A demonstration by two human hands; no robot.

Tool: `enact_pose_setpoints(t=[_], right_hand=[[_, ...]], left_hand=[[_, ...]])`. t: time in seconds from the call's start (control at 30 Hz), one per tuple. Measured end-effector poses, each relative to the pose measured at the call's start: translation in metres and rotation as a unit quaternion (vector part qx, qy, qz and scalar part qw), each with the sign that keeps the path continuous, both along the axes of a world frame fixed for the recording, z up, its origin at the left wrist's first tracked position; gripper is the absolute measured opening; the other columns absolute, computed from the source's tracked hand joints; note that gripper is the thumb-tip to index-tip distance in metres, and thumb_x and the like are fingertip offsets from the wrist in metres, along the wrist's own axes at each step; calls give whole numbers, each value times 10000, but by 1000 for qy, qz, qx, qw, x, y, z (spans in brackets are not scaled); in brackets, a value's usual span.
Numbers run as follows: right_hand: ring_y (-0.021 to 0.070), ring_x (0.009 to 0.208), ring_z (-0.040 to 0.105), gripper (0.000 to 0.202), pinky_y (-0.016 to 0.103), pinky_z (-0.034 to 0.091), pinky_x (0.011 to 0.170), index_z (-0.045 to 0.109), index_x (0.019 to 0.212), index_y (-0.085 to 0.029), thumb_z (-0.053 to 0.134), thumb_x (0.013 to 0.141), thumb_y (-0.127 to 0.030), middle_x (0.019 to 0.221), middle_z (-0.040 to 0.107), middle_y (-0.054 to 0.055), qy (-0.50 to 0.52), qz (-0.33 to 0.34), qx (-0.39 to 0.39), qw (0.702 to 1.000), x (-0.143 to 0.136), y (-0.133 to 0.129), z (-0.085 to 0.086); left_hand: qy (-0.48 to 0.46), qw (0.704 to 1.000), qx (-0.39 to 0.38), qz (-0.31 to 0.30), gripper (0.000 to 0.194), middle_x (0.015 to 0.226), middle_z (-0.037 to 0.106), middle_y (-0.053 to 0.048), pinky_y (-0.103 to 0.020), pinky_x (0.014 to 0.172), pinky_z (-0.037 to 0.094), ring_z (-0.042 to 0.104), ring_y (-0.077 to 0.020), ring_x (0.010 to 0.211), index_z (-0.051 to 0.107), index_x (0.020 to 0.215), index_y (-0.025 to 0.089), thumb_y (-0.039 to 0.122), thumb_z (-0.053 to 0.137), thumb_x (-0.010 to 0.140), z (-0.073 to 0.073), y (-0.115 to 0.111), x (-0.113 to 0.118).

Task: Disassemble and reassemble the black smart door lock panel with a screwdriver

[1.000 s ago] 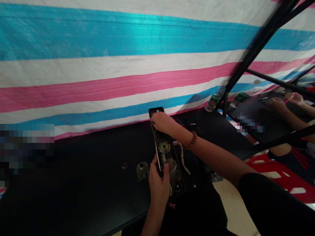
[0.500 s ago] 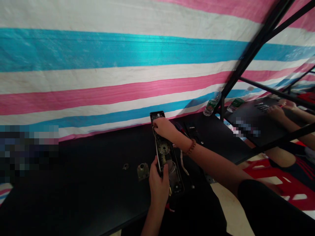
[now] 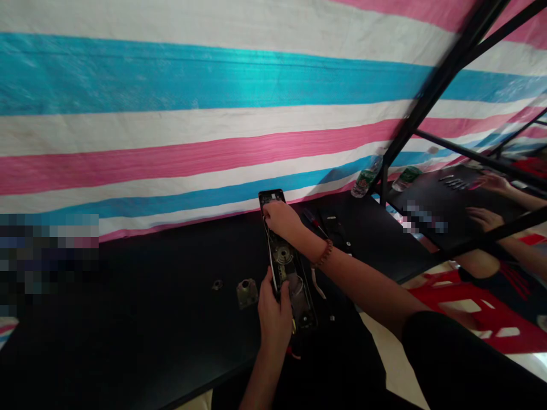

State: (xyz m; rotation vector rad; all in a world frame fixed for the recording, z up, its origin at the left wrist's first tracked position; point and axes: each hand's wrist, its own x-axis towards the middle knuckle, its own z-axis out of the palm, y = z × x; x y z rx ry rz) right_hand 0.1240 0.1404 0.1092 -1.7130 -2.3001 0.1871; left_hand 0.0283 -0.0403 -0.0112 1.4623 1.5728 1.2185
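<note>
A long, narrow black housing (image 3: 282, 253) lies open, with a round part and other inner parts showing. My left hand (image 3: 276, 313) grips its lower left side, thumb on top and fingers around the edge. A thin white wire (image 3: 273, 265) runs along the left edge up to the fingertips of my right hand (image 3: 280, 218). Those fingers are pinched together on the wire near the housing's top end; the exact contact is partly hidden. Left of the housing lie a squarish part with a raised round neck (image 3: 247, 293) and a small metal piece (image 3: 217, 285).
A screwdriver (image 3: 314, 221) and a dark flat piece (image 3: 335, 226) lie on the black table (image 3: 149, 302) to the right. Bottles (image 3: 363, 183) stand near the black metal frame (image 3: 399, 134). Beyond it, a co-worker's hands (image 3: 487, 217) are over another table. A striped sheet (image 3: 171, 131) hangs behind.
The view has shifted slightly. My hands keep nearly the same place on the housing. The co-worker's hands have moved apart, one coming nearer.
</note>
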Motion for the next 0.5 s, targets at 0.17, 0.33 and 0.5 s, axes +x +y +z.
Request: enact_pose_setpoints(t=[0.17, 0.33, 0.5], right_hand=[[219, 988, 681, 203, 290, 485, 876, 748, 985, -146, 559, 914, -127, 1038, 756, 131, 6, 14, -5, 1000, 8, 2, 3], [195, 924, 683, 167, 266, 472, 839, 759, 968, -162, 604, 905, -170, 969, 767, 91, 44, 27, -19, 998, 17, 6, 3], [199, 921, 672, 165, 276, 466, 824, 742, 950, -163, 586, 900, -147, 1011, 755, 101, 36, 14, 6, 999, 10, 1, -2]], left_hand=[[-15, 1000, 13, -5, 422, 1337, 658, -172, -444, 1080, 490, 620, -275, 1276, 543, 1356, 148, 386, 431, 1025, 1, 0, -1], [-23, 1000, 6, 0, 415, 1327, 660, -161, -437, 1074, 485, 623, -264, 1263, 537, 1356, 159, 387, 395, 1040, 2, 0, 0], [-14, 1000, 2, 5, 405, 1318, 666, -163, -430, 1067, 489, 632, -264, 1249, 538, 1353, 159, 376, 404, 1038, 1, 0, 0]])
